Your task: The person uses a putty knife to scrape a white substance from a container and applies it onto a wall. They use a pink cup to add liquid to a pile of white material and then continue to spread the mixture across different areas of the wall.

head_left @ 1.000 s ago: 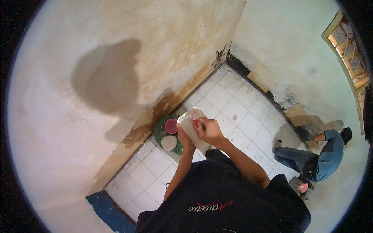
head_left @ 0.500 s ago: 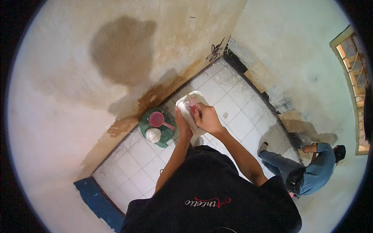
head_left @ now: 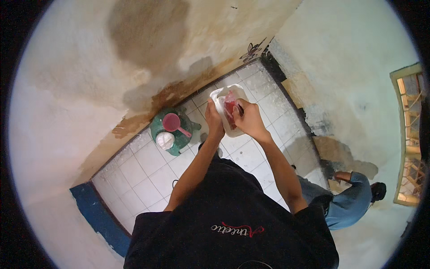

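Note:
A white rectangular plastic container (head_left: 219, 102) is held up by my left hand (head_left: 214, 119), whose fingers wrap round its side. My right hand (head_left: 248, 117) is closed on a small dark-handled tool (head_left: 240, 109) inside the container, among pinkish-red material or film (head_left: 229, 101) that I cannot make out clearly. Below and left of both hands, on the floor by the wall, stands a green stool (head_left: 179, 143) bearing a pink plastic dipper (head_left: 171, 122) and a white rounded lump or bundle (head_left: 165, 140).
A person (head_left: 347, 204) in blue bends at the right wall, below a grilled window (head_left: 407, 134). White floor tiles (head_left: 148, 175) run between stained, patchy walls (head_left: 174, 67). A dark blue band (head_left: 94, 210) crosses the lower left wall, and a dark skirting edges the floor.
The view has shifted, with stool and floor further up and left in it. My hands and the container have risen in the picture, the right hand still inside it. The co-worker remains bent over.

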The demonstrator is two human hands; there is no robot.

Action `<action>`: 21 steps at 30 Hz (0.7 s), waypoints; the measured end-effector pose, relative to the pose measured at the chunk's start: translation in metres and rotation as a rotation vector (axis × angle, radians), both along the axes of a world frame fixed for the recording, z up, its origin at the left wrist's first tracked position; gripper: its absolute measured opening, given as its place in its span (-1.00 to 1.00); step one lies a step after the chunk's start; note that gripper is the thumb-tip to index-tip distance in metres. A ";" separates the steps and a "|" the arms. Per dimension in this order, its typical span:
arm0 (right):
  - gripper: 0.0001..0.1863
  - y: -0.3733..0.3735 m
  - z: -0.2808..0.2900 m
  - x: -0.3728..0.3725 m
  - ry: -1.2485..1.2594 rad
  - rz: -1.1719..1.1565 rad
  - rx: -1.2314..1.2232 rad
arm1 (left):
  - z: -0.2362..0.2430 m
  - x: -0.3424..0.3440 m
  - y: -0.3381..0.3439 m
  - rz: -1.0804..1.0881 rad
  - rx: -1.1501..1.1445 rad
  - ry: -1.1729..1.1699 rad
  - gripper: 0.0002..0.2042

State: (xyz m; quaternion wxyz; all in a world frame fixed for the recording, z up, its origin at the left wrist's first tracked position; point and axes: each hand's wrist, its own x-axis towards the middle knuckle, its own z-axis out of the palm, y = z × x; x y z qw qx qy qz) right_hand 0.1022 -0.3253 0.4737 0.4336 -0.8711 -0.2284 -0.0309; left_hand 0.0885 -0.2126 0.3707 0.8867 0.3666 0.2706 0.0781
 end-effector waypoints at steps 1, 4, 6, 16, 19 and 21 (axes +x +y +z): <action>-0.91 -0.002 0.000 0.006 0.006 0.010 -0.008 | 0.001 0.001 0.001 0.015 0.041 0.024 -0.50; -0.89 0.003 0.004 0.017 0.093 -0.051 0.024 | 0.013 0.014 0.006 0.040 -0.063 -0.006 -0.50; -0.88 0.010 -0.003 0.026 0.049 -0.026 -0.019 | 0.010 0.023 0.012 0.044 0.022 0.036 -0.50; -0.91 0.048 0.004 0.074 0.001 -0.037 0.051 | 0.015 0.059 0.047 0.082 0.060 0.008 -0.50; -0.92 0.051 -0.003 0.089 -0.021 0.042 -0.040 | 0.015 0.074 0.055 0.090 0.041 0.008 -0.51; -0.92 0.059 0.012 0.093 0.028 -0.012 -0.011 | 0.013 0.081 0.063 0.092 0.021 0.003 -0.51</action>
